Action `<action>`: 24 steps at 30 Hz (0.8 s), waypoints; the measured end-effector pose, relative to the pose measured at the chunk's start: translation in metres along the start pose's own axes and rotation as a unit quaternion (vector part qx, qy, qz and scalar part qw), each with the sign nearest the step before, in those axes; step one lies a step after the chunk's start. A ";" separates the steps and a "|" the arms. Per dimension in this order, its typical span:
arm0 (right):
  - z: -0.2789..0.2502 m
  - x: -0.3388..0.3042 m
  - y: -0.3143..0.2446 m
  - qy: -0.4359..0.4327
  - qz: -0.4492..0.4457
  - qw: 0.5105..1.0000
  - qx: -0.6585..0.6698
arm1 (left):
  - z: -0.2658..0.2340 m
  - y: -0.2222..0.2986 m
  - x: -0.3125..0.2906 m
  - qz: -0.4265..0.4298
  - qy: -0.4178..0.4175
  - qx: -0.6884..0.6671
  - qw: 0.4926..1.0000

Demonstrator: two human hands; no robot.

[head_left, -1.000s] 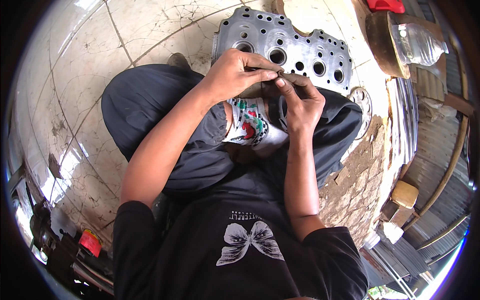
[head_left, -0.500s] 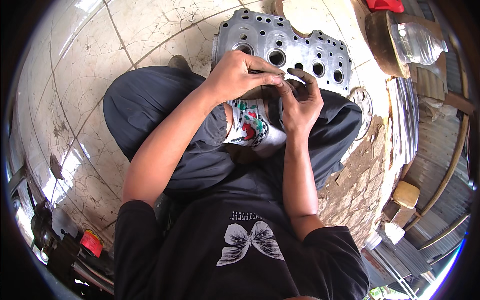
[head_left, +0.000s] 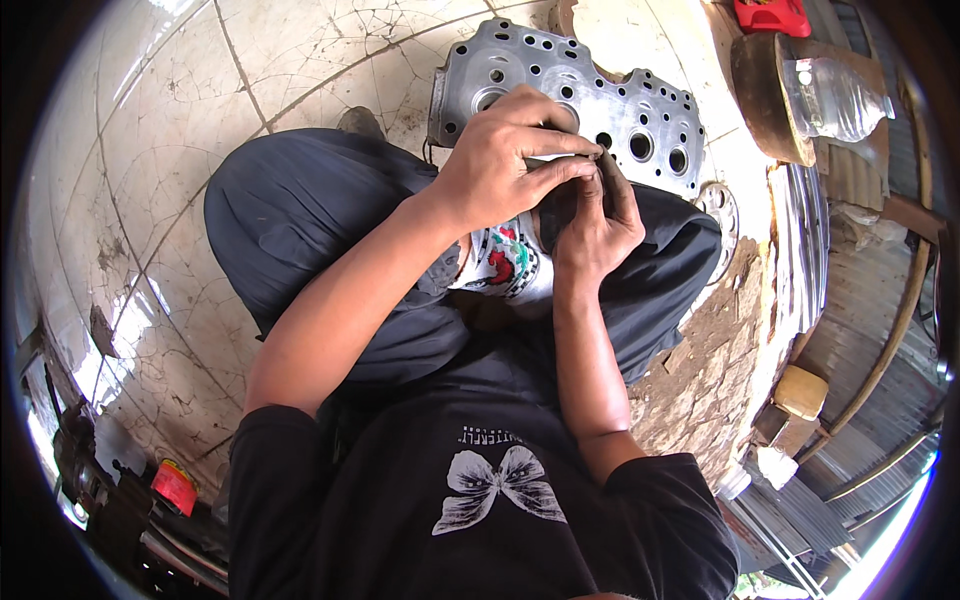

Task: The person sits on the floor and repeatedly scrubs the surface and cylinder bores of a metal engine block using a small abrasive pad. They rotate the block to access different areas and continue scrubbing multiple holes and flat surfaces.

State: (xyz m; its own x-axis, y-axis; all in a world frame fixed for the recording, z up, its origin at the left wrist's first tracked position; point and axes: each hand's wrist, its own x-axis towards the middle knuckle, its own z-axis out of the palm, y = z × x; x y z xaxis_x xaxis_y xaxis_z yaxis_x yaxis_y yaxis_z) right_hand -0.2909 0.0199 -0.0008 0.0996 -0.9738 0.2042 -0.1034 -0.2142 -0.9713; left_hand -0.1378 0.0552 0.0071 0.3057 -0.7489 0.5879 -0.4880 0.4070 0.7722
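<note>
My left hand [head_left: 508, 158] and my right hand [head_left: 600, 228] meet above my crossed legs. Thumb and forefinger of each are pinched together, with the fingertips touching or nearly so. Whatever lies between them is too small to make out. Just beyond, a grey metal engine cylinder head [head_left: 600, 98] rests on the tiled floor, its flat face with round ports and bolt holes turned up. My left hand covers part of its near edge. A patterned white sock [head_left: 510, 265] shows below the hands.
Cracked pale tiles [head_left: 170, 190] spread to the left. On the right stand a round wooden block [head_left: 765, 95], a clear plastic bottle [head_left: 835, 98] and a yellow container [head_left: 801, 392]. A round metal plate with holes [head_left: 722, 215] lies by my right knee. A red can [head_left: 175, 488] sits lower left.
Both hands have shifted slightly, the left one right and downward in the picture. The right hand's raised fingers have come in to the left fingertips. The cylinder head stays put.
</note>
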 end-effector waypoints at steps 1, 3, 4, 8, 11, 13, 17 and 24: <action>-0.002 0.001 0.002 -0.005 -0.006 1.000 0.001 | -0.002 0.001 0.001 0.002 0.008 0.008 1.000; -0.010 0.002 0.010 -0.016 -0.016 1.000 0.003 | -0.003 0.001 0.001 0.027 0.011 0.023 0.999; -0.012 0.004 0.015 -0.024 -0.025 0.999 0.024 | -0.003 0.001 0.001 0.040 0.012 0.030 0.999; -0.019 0.010 0.011 -0.081 0.056 0.990 0.101 | -0.007 0.007 0.002 0.069 -0.007 0.074 0.995; -0.013 0.016 0.009 -0.105 0.044 0.990 0.080 | -0.015 -0.002 0.004 0.043 -0.021 0.056 0.997; -0.011 0.021 0.000 -0.131 0.097 0.986 0.021 | -0.025 -0.018 0.007 -0.051 -0.010 0.088 0.995; 0.006 0.051 0.002 -0.178 0.029 0.963 -0.197 | -0.050 -0.049 0.019 -0.317 0.081 0.110 0.939; 0.043 0.070 -0.012 -0.310 -0.165 0.868 -0.351 | -0.041 -0.089 0.022 -0.445 0.080 0.107 0.886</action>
State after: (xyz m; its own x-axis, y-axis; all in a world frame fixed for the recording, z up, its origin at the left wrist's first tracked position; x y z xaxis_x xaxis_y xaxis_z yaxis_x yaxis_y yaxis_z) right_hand -0.2398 -0.0421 0.0202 0.7295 -0.6692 0.1414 -0.5240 -0.6796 -0.5133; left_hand -0.0540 0.0243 -0.0386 0.7501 -0.6334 -0.1902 -0.1348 -0.4280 0.8937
